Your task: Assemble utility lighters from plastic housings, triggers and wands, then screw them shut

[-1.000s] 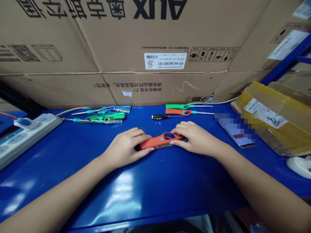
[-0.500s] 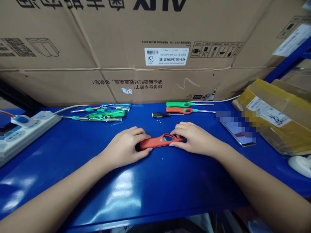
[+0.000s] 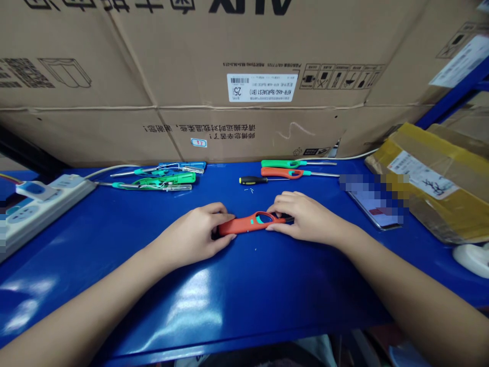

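Note:
An orange lighter casing (image 3: 244, 225) with a teal trigger lies between my hands, low over the blue table (image 3: 244, 285). My left hand (image 3: 202, 229) grips its wide left end between thumb and fingers. At the narrow right end, my right hand (image 3: 296, 216) pinches the casing beside its ring-shaped opening; a short dark part shows there, partly hidden by the fingers. Behind the hands lies a black and yellow screwdriver (image 3: 253, 180), with tiny white bits (image 3: 249, 190) in front of it.
Green (image 3: 277, 163) and orange (image 3: 278, 173) lighters lie at the back. Opened blue (image 3: 194, 165) and green (image 3: 183, 178) ones lie back left. A power strip (image 3: 49, 209) is at left; a phone (image 3: 376, 206) and taped parcel (image 3: 431, 188) at right. A large carton (image 3: 183, 61) stands behind.
My left hand and the orange casing have shifted very slightly to the left. Both hands keep the same grip.

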A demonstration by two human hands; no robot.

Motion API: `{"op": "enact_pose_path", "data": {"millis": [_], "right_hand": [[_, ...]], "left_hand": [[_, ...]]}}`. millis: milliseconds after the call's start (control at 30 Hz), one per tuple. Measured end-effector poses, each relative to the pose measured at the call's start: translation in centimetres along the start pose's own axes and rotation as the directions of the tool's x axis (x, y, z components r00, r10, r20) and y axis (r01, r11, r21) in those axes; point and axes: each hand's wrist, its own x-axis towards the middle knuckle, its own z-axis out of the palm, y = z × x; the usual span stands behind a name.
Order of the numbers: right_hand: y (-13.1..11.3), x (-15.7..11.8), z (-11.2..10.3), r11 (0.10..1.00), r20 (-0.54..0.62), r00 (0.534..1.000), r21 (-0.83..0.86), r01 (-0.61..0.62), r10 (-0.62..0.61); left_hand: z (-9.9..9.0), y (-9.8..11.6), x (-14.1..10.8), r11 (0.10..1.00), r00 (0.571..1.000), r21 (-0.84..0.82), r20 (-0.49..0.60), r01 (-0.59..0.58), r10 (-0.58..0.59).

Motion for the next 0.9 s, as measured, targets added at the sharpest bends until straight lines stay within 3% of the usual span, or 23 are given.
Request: {"op": "enact_pose_path", "data": {"millis": [233, 400, 600, 800, 900], "right_hand": [[-0.2, -0.1, 0.2, 0.987, -0.01, 0.999, -0.16, 0.029, -0.031], [-0.5, -0.2, 0.1, 0.984, -0.004, 1.0, -0.179, 0.014, -0.015], [-0.8, -0.2, 0.4, 0.976, 0.017, 0.999, -0.216, 0.034, -0.031], [-1.1, 0.1, 1.0, 0.978, -0.085, 0.984, -0.152, 0.144, -0.158], [-1.5, 0.4, 1.5, 0.972, -0.077, 0.974, -0.124, 0.201, -0.212]], "left_hand": [[0.0, -0.1, 0.0, 0.999, 1.0, 0.036, -0.004, -0.019, 0.019], [0.4, -0.1, -0.1, 0.981, 1.0, 0.194, -0.009, -0.01, 0.012], [0.6, 0.2, -0.2, 0.926, 0.996, 0.368, 0.042, -0.085, 0.075], [0.4, 0.1, 0.0, 0.951, 0.992, 0.283, 0.062, -0.125, 0.112], [0.4, -0.1, 0.2, 0.972, 0.992, 0.202, 0.052, -0.122, 0.114]]}}
